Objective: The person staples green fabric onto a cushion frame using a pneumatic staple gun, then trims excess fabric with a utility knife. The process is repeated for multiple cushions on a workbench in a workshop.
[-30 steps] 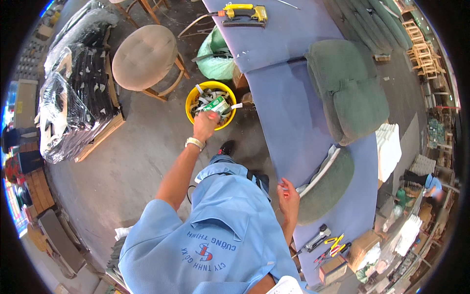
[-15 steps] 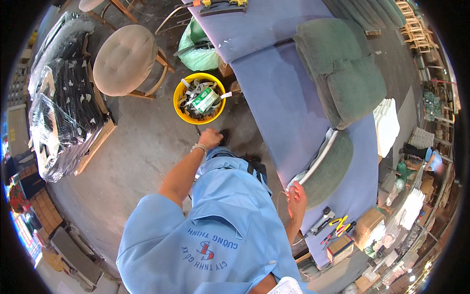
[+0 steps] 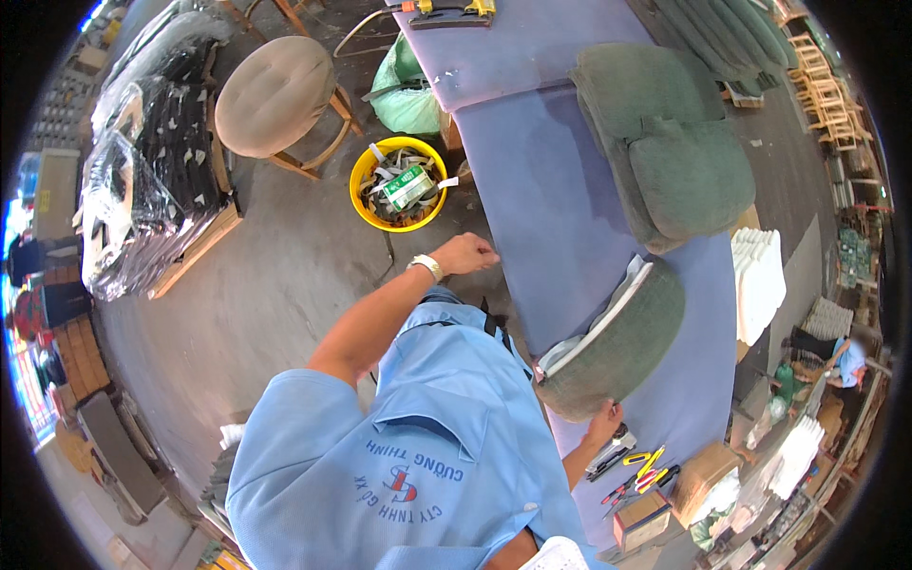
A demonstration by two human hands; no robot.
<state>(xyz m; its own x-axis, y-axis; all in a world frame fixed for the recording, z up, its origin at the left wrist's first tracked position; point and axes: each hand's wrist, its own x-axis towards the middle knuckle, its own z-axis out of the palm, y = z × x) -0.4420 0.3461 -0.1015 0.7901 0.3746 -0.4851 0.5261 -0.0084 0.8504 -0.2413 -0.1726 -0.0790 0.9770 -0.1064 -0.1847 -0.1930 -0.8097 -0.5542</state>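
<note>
A curved green fabric cushion (image 3: 622, 342) lies on the near part of the blue-covered table, a white strip (image 3: 598, 328) running along its inner edge. At the cushion's outer edge is my right hand (image 3: 603, 423), its fingers closed on the fabric. My left hand (image 3: 465, 255) hovers beside the table's left edge, apart from the cushion. Its fingers are curled together, and whatever they may hold is too small to make out. Just past my right hand lie a staple gun (image 3: 613, 451) and several yellow- and red-handled hand tools (image 3: 646, 470).
Large green cushions (image 3: 665, 142) rest farther up the table (image 3: 532, 180). A yellow bucket (image 3: 355, 190) of scraps stands left of it, near a green sack (image 3: 407, 100). Beyond are a round padded stool (image 3: 275, 95) and a plastic-wrapped stack (image 3: 152, 190). Another person (image 3: 841, 356) is at far right.
My left hand has moved right, from near my legs toward the table edge. My right hand has gone from the white strip's near end to the cushion's outer edge; the cushion has shifted slightly nearer.
</note>
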